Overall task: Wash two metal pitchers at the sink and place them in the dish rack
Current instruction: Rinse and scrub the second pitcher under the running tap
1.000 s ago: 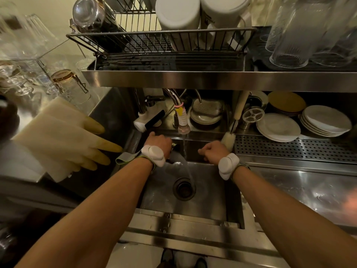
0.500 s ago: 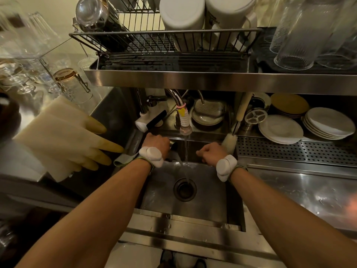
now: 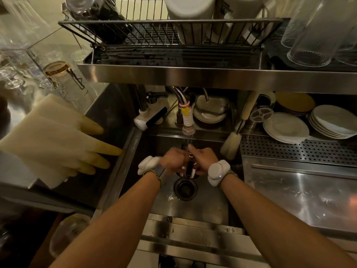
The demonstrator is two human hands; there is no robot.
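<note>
Head view, sink station.

Item 1: metal pitcher (image 3: 188, 168), largely hidden. Only a dark, glinting strip is seen between the fingers, so its shape and handle cannot be made out. It is held over the sink (image 3: 208, 206), under the thin stream from the faucet nozzle (image 3: 188, 122) just beyond the fingers.

Item 2: left hand (image 3: 173, 158), blurred, fingers curled round the pitcher's left side.

Item 3: right hand (image 3: 202, 158), fingers curled round its right side, one fingertip raised to the stream. The fingers of both hands are pressed close together.

Item 4: drain (image 3: 185, 187), just beneath the fingers, its upper rim covered by the pitcher.

Item 5: bottle brush (image 3: 230, 144), leaned on the sink wall near the right-hand fingers.

Item 6: rubber gloves (image 3: 58, 140), well left of the fingers, overhanging the sink edge.

Item 7: dish rack (image 3: 135, 29), far beyond the fingers on the upper shelf, cut off at the top. White containers (image 3: 189, 16) fill its right part and bare wire is seen at its middle.
</note>
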